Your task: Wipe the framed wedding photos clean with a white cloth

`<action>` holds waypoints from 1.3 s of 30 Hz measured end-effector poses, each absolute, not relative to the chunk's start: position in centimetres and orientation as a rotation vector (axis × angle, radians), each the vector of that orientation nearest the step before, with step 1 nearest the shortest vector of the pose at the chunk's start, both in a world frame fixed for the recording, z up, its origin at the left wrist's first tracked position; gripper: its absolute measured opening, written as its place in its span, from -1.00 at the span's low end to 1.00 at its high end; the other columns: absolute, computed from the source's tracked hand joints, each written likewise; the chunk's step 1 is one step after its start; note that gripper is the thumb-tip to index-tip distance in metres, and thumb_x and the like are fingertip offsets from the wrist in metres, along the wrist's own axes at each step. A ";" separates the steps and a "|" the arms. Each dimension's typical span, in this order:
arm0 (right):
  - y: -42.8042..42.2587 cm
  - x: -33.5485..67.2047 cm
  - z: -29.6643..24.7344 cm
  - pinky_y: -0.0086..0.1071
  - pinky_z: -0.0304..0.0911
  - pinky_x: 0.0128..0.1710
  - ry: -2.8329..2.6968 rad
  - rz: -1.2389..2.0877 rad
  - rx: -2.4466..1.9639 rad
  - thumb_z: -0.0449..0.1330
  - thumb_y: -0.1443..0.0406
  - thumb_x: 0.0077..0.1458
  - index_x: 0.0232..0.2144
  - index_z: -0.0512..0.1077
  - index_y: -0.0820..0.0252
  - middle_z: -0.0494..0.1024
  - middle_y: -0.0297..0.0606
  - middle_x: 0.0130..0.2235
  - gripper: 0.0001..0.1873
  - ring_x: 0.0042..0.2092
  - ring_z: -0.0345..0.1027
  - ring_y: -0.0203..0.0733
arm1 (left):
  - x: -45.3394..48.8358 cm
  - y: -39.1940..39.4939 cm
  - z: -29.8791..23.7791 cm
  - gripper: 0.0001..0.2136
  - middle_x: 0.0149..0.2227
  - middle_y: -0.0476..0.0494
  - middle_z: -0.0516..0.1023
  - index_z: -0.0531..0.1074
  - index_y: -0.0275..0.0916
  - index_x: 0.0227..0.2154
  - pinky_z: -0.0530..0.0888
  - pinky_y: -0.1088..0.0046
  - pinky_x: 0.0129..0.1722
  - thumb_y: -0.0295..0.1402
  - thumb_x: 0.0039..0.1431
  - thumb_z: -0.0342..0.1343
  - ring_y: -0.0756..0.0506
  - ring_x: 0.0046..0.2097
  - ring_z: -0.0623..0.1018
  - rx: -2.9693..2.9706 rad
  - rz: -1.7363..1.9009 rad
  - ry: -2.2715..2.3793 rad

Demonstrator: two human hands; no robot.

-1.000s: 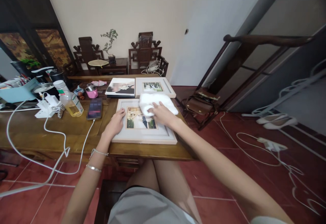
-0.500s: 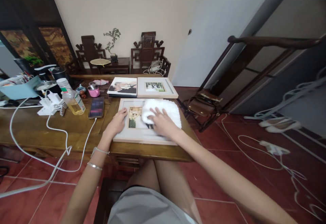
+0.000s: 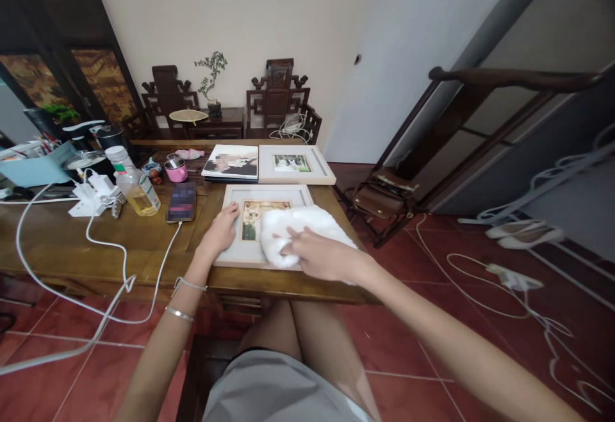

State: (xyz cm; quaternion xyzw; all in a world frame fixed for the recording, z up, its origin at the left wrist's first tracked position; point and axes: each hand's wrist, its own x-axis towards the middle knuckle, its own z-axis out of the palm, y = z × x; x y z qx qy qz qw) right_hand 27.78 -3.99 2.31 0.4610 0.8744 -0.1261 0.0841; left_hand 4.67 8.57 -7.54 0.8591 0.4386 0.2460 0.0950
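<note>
A pale framed photo (image 3: 250,194) lies flat near the front edge of the wooden table (image 3: 96,243). My left hand (image 3: 220,232) rests on its left border, fingers curled loosely, holding it still. My right hand (image 3: 321,257) presses a white fluffy cloth (image 3: 300,230) onto the lower right part of the frame, fingers closed on the cloth. The cloth hides most of the picture's right half.
Behind lie a second framed photo (image 3: 294,164) and a photo book (image 3: 231,162). To the left sit a phone (image 3: 181,202) on a white cable, a bottle of yellow liquid (image 3: 135,190), a pink cup (image 3: 175,170) and a power strip (image 3: 93,194). A wooden rack (image 3: 461,127) stands right.
My right hand has dragged the cloth from the upper part of the frame down toward its near right corner. The left hand has stayed on the frame's left border.
</note>
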 end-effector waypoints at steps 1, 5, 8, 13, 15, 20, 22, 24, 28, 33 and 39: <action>-4.8 27.7 2.5 0.13 0.06 0.21 2.633 -0.425 1.343 -0.05 0.63 -0.07 -0.05 0.50 0.20 0.44 -0.04 0.15 -0.40 0.33 0.01 0.13 | 4.7 8.5 -7.5 -0.44 0.24 -0.32 0.30 0.37 -0.39 0.11 0.18 0.15 0.30 -0.71 0.02 -0.18 -0.16 0.30 0.23 2.548 0.718 1.311; -4.1 27.3 1.1 0.17 -0.04 0.25 2.752 -0.402 1.400 -0.04 0.63 -0.11 0.03 0.45 0.26 0.22 -0.03 0.29 -0.35 0.37 -0.15 0.16 | 4.6 8.5 -7.5 -0.43 0.25 -0.31 0.28 0.36 -0.38 0.10 0.18 0.16 0.31 -0.72 0.00 -0.17 -0.15 0.31 0.21 2.530 0.717 1.296; 0.1 27.0 -0.6 0.23 -0.12 0.25 2.749 -0.215 1.565 -0.01 0.59 -0.04 0.08 0.41 0.28 0.08 -0.03 0.35 -0.39 0.37 -0.18 0.23 | 4.5 8.6 -7.7 -0.41 0.24 -0.27 0.30 0.37 -0.35 0.10 0.15 0.17 0.32 -0.73 -0.02 -0.16 -0.14 0.31 0.21 2.530 0.739 1.264; 7.3 26.9 -1.7 0.31 -0.19 0.23 2.643 0.098 1.760 0.03 0.55 0.03 0.11 0.39 0.24 -0.02 -0.11 0.38 -0.43 0.38 -0.30 0.31 | 4.3 9.0 -7.7 -0.41 0.23 -0.26 0.32 0.36 -0.35 0.11 0.17 0.14 0.32 -0.72 -0.02 -0.16 -0.15 0.31 0.22 2.573 0.751 1.226; 7.8 26.6 -1.6 0.36 -0.19 0.21 2.636 0.094 1.753 0.05 0.55 0.04 0.09 0.41 0.21 -0.02 -0.13 0.38 -0.44 0.37 -0.32 0.33 | 4.3 8.9 -7.5 -0.42 0.22 -0.28 0.33 0.37 -0.36 0.11 0.17 0.15 0.32 -0.71 0.00 -0.17 -0.16 0.31 0.23 2.586 0.737 1.218; 2.1 25.6 -0.2 0.38 -0.12 0.19 2.704 -0.202 1.506 0.00 0.60 -0.04 0.08 0.43 0.20 0.05 -0.12 0.36 -0.37 0.37 -0.24 0.31 | 4.7 8.5 -7.2 -0.43 0.25 -0.43 0.25 0.32 -0.52 0.14 0.17 0.14 0.31 -0.72 0.02 -0.19 -0.21 0.31 0.21 2.544 0.726 1.281; -1.1 25.5 0.8 0.33 -0.08 0.20 2.733 -0.385 1.366 0.00 0.60 -0.08 0.06 0.44 0.19 0.07 -0.13 0.35 -0.35 0.37 -0.23 0.25 | 4.8 8.4 -7.2 -0.43 0.26 -0.42 0.24 0.30 -0.50 0.15 0.17 0.12 0.30 -0.72 0.03 -0.19 -0.21 0.32 0.20 2.508 0.736 1.285; -3.5 25.4 1.5 0.27 -0.07 0.23 2.755 -0.523 1.271 -0.02 0.61 -0.10 0.06 0.44 0.15 0.11 -0.16 0.34 -0.33 0.38 -0.21 0.17 | 4.8 8.4 -7.4 -0.45 0.26 -0.38 0.25 0.31 -0.45 0.15 0.18 0.12 0.30 -0.69 0.07 -0.19 -0.19 0.32 0.20 2.490 0.737 1.290; -3.4 25.2 1.2 0.21 -0.09 0.26 2.770 -0.485 1.342 -0.02 0.59 -0.06 0.09 0.41 0.18 0.10 -0.16 0.34 -0.35 0.38 -0.21 0.17 | 4.8 8.2 -7.4 -0.53 0.27 -0.28 0.24 0.29 -0.34 0.17 0.17 0.20 0.31 -0.58 0.21 -0.19 -0.14 0.32 0.20 2.471 0.775 1.280; 4.6 23.6 -1.1 0.36 -0.18 0.22 2.680 -0.036 1.711 0.02 0.54 0.05 0.12 0.36 0.25 -0.06 -0.10 0.39 -0.43 0.37 -0.31 0.33 | 4.7 7.7 -6.8 -0.56 0.33 -0.28 0.11 0.13 -0.34 0.26 0.08 0.28 0.34 -0.38 0.38 -0.27 -0.11 0.35 0.12 2.432 0.922 1.200; 8.7 20.1 -1.4 0.41 -0.21 0.20 2.699 0.061 1.717 0.02 0.48 0.11 0.11 0.39 0.25 0.01 -0.10 0.37 -0.50 0.37 -0.32 0.36 | 4.7 7.6 -6.0 -0.46 0.38 -0.29 -0.04 -0.09 -0.31 0.34 0.00 0.20 0.35 -0.18 0.39 -0.25 -0.14 0.38 0.02 2.334 1.040 1.166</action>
